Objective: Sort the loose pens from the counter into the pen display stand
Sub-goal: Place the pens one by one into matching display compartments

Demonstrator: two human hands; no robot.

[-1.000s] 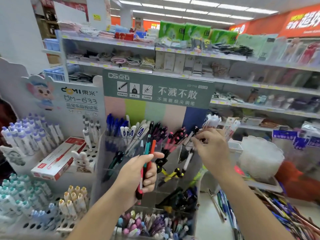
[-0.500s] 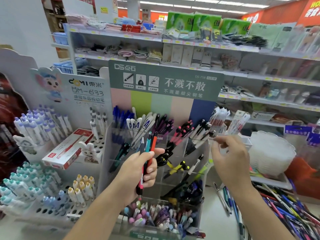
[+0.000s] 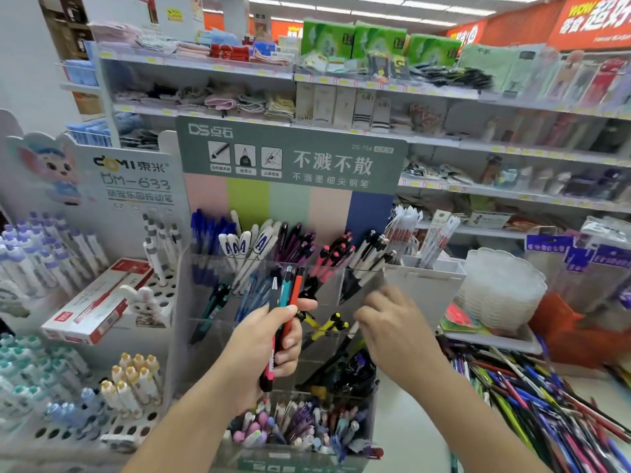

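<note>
My left hand [image 3: 263, 349] grips a small bunch of pens [image 3: 285, 302], grey, teal and orange-red, held upright in front of the clear tiered pen display stand [image 3: 362, 278]. The stand's compartments hold blue, white, purple, pink and black pens. My right hand [image 3: 392, 326] hovers with loosely curled fingers just right of the bunch, in front of the stand's middle tiers, holding nothing that I can see. A pile of loose pens [image 3: 546, 401] lies on the white counter at lower right.
A white peg stand [image 3: 102, 414] with pastel pens and a red-white box [image 3: 99, 298] is on the left. A grey holder [image 3: 426, 278] with packaged refills and a stack of white dishes [image 3: 502, 288] stand right of the display. Store shelves fill the background.
My right hand has come down from the top-right compartment of the stand, where it was at the black-and-white pens, toward my left hand. The left hand keeps its bunch.
</note>
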